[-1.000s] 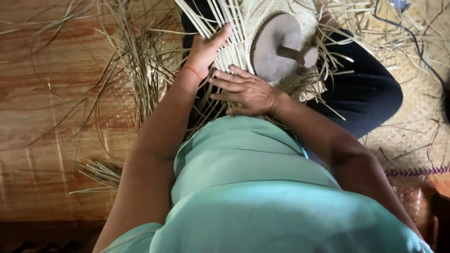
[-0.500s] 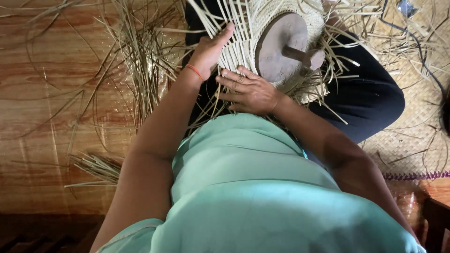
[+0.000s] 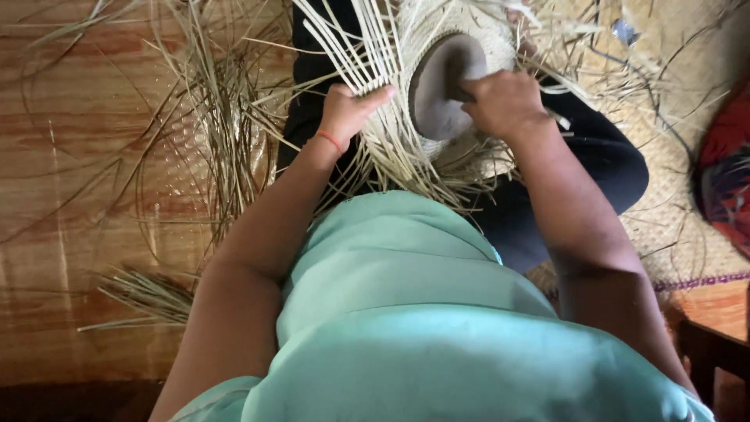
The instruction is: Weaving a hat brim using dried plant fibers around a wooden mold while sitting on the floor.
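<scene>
A half-woven straw piece [image 3: 469, 31] lies on my lap, wrapped around a round dark wooden block [image 3: 441, 82]. Long loose straw strips [image 3: 355, 47] fan out from its left side. My left hand [image 3: 348, 109], a red thread at its wrist, presses against these strips with fingers bent over them. My right hand [image 3: 500, 101] is closed on the right edge of the wooden block, over the weave. My green shirt fills the lower view.
Loose straw [image 3: 211, 117] lies scattered over the wooden-patterned floor at left, with a small bundle [image 3: 148, 293] lower left. A woven mat [image 3: 672, 211] lies at right, a red patterned cushion [image 3: 726, 172] at the far right edge.
My right hand has moved from the lower weave up to the wooden block's edge. My left hand has curled over the strips. The weave has turned on my lap.
</scene>
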